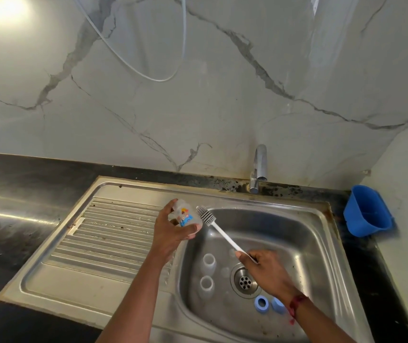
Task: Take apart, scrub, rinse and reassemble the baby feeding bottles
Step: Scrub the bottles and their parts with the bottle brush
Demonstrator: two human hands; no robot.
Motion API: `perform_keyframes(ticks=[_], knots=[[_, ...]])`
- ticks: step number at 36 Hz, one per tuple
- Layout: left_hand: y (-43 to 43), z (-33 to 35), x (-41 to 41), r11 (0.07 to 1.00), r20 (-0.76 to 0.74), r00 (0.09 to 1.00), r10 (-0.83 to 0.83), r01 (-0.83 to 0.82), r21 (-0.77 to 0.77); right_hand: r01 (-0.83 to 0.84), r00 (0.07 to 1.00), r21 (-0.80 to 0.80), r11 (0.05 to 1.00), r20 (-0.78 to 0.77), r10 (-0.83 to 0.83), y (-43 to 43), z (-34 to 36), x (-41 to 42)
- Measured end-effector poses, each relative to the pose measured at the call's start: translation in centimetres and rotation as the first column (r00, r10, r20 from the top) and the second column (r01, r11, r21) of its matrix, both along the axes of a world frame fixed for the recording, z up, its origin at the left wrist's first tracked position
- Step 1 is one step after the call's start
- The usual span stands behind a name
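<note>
My left hand [173,231] grips a clear baby bottle [184,214] with a colourful print, held on its side over the sink's left rim, mouth toward the right. My right hand [264,271] holds the white handle of a bottle brush [213,224]; its grey bristle head sits just outside the bottle's mouth. In the steel sink basin [304,243] lie two clear caps [209,262] [206,284], a blue screw ring [261,303] and a second blue ring [277,304], partly hidden by my right wrist.
A chrome tap [258,169] stands behind the basin. The ribbed draining board [114,229] lies to the left, with dark countertop [12,206] beyond. A blue plastic container [366,211] sits at the right by the marble wall. The drain [245,282] is in the basin's middle.
</note>
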State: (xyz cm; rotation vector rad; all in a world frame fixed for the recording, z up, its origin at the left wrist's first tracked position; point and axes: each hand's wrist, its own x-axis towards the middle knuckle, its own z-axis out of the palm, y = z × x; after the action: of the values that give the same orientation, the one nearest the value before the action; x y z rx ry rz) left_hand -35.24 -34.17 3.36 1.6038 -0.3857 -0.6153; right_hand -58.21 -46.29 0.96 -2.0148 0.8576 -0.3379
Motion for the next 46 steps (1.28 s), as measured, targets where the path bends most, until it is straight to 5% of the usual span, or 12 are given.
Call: perform_keyframes(ticks=[10, 19, 27, 36, 46], knots=[[-0.7, -0.4, -1.5, 0.975, 0.332, 0.934, -0.134, 0.065, 0.210, 0.025, 0.999, 0.032, 0.999, -0.026, -0.025, -0.3, 0.0, 1.1], [-0.4, 0.2, 0.2, 0.973, 0.403, 0.911, -0.087, -0.010, 0.232, 0.025, 1.000, 0.057, 0.998, -0.010, -0.025, -0.1, -0.7, -0.4], [-1.4, -0.2, -1.3, 0.916, 0.515, 0.786, -0.343, 0.158, 0.370, 0.068, 0.997, 0.083, 0.994, -0.027, -0.066, -0.4, -0.3, 0.4], [-0.9, -0.4, 0.0, 0.984, 0.406, 0.909, -0.094, 0.022, 0.179, 0.023, 0.998, 0.088, 0.996, -0.053, -0.018, -0.3, -1.4, -0.8], [-1.6, -1.2, -1.0, 0.933, 0.415, 0.854, -0.314, 0.196, 0.303, 0.010, 0.996, 0.058, 0.998, -0.084, -0.005, -0.9, -1.2, -0.2]])
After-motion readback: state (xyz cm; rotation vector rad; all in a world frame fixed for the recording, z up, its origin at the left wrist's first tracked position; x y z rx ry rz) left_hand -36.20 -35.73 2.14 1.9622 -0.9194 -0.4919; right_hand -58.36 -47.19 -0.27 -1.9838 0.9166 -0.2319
